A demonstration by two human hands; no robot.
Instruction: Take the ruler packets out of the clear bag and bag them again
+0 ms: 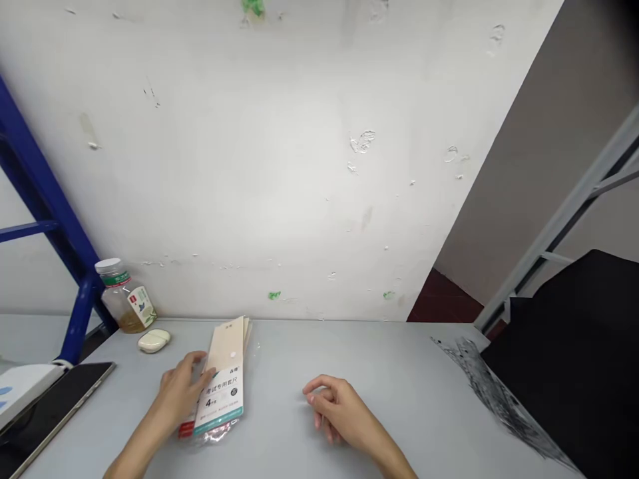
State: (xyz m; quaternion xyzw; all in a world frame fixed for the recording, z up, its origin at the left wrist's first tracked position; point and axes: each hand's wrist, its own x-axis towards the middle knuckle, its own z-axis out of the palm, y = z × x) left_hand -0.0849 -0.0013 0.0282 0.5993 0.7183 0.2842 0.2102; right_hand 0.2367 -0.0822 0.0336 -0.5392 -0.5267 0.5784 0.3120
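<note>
A small stack of ruler set packs [219,392], in clear plastic with cream, white and teal card, lies on the grey table left of the middle. A red-edged pack shows partly under the top one. My left hand [182,392] is closed on the left edge of the stack, its thumb over the card; some fingertips are hidden. To the right, my right hand [344,412] hovers over the table with its fingers loosely curled and apart. Nothing shows in it.
A jar with a white lid [124,299] and a pale oval case [154,340] stand at the back left. In the left corner lies a dark tablet [54,419]. A black sheet [574,359] and crumpled dark plastic [504,399] occupy the right. Behind rises a white wall [299,166].
</note>
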